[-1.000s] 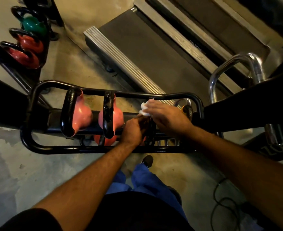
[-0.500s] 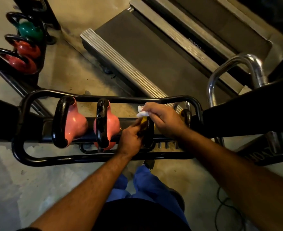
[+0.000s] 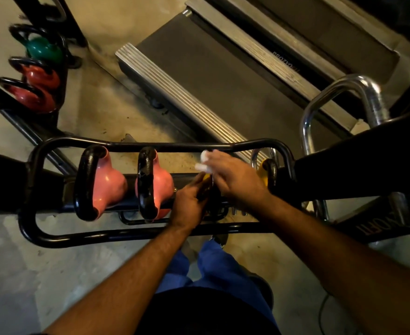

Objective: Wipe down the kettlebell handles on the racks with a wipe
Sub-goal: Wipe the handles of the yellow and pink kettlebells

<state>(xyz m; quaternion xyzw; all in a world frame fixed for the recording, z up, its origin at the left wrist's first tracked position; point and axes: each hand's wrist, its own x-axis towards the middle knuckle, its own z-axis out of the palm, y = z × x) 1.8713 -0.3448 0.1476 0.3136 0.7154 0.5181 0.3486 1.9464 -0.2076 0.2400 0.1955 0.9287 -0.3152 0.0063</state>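
Holding wipe (image 3: 202, 160) in right hand (image 3: 233, 175), left hand (image 3: 187, 204) gripping yellow kettlebell (image 3: 207, 183), pink kettlebells (image 3: 155, 183) beside.

rack (image 3: 150, 234): two kettlebells (image 3: 107, 182) left | hands (image 3: 233, 175) right of them | treadmill (image 3: 199, 68) behind

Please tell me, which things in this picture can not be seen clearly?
Head view:
- Yellow kettlebell under the hands: mostly covered by left hand and right hand.
- White wipe: blurred, largely inside the right hand.
- Second yellow kettlebell: partly behind the black rack end.
- Treadmill lettering: too small.
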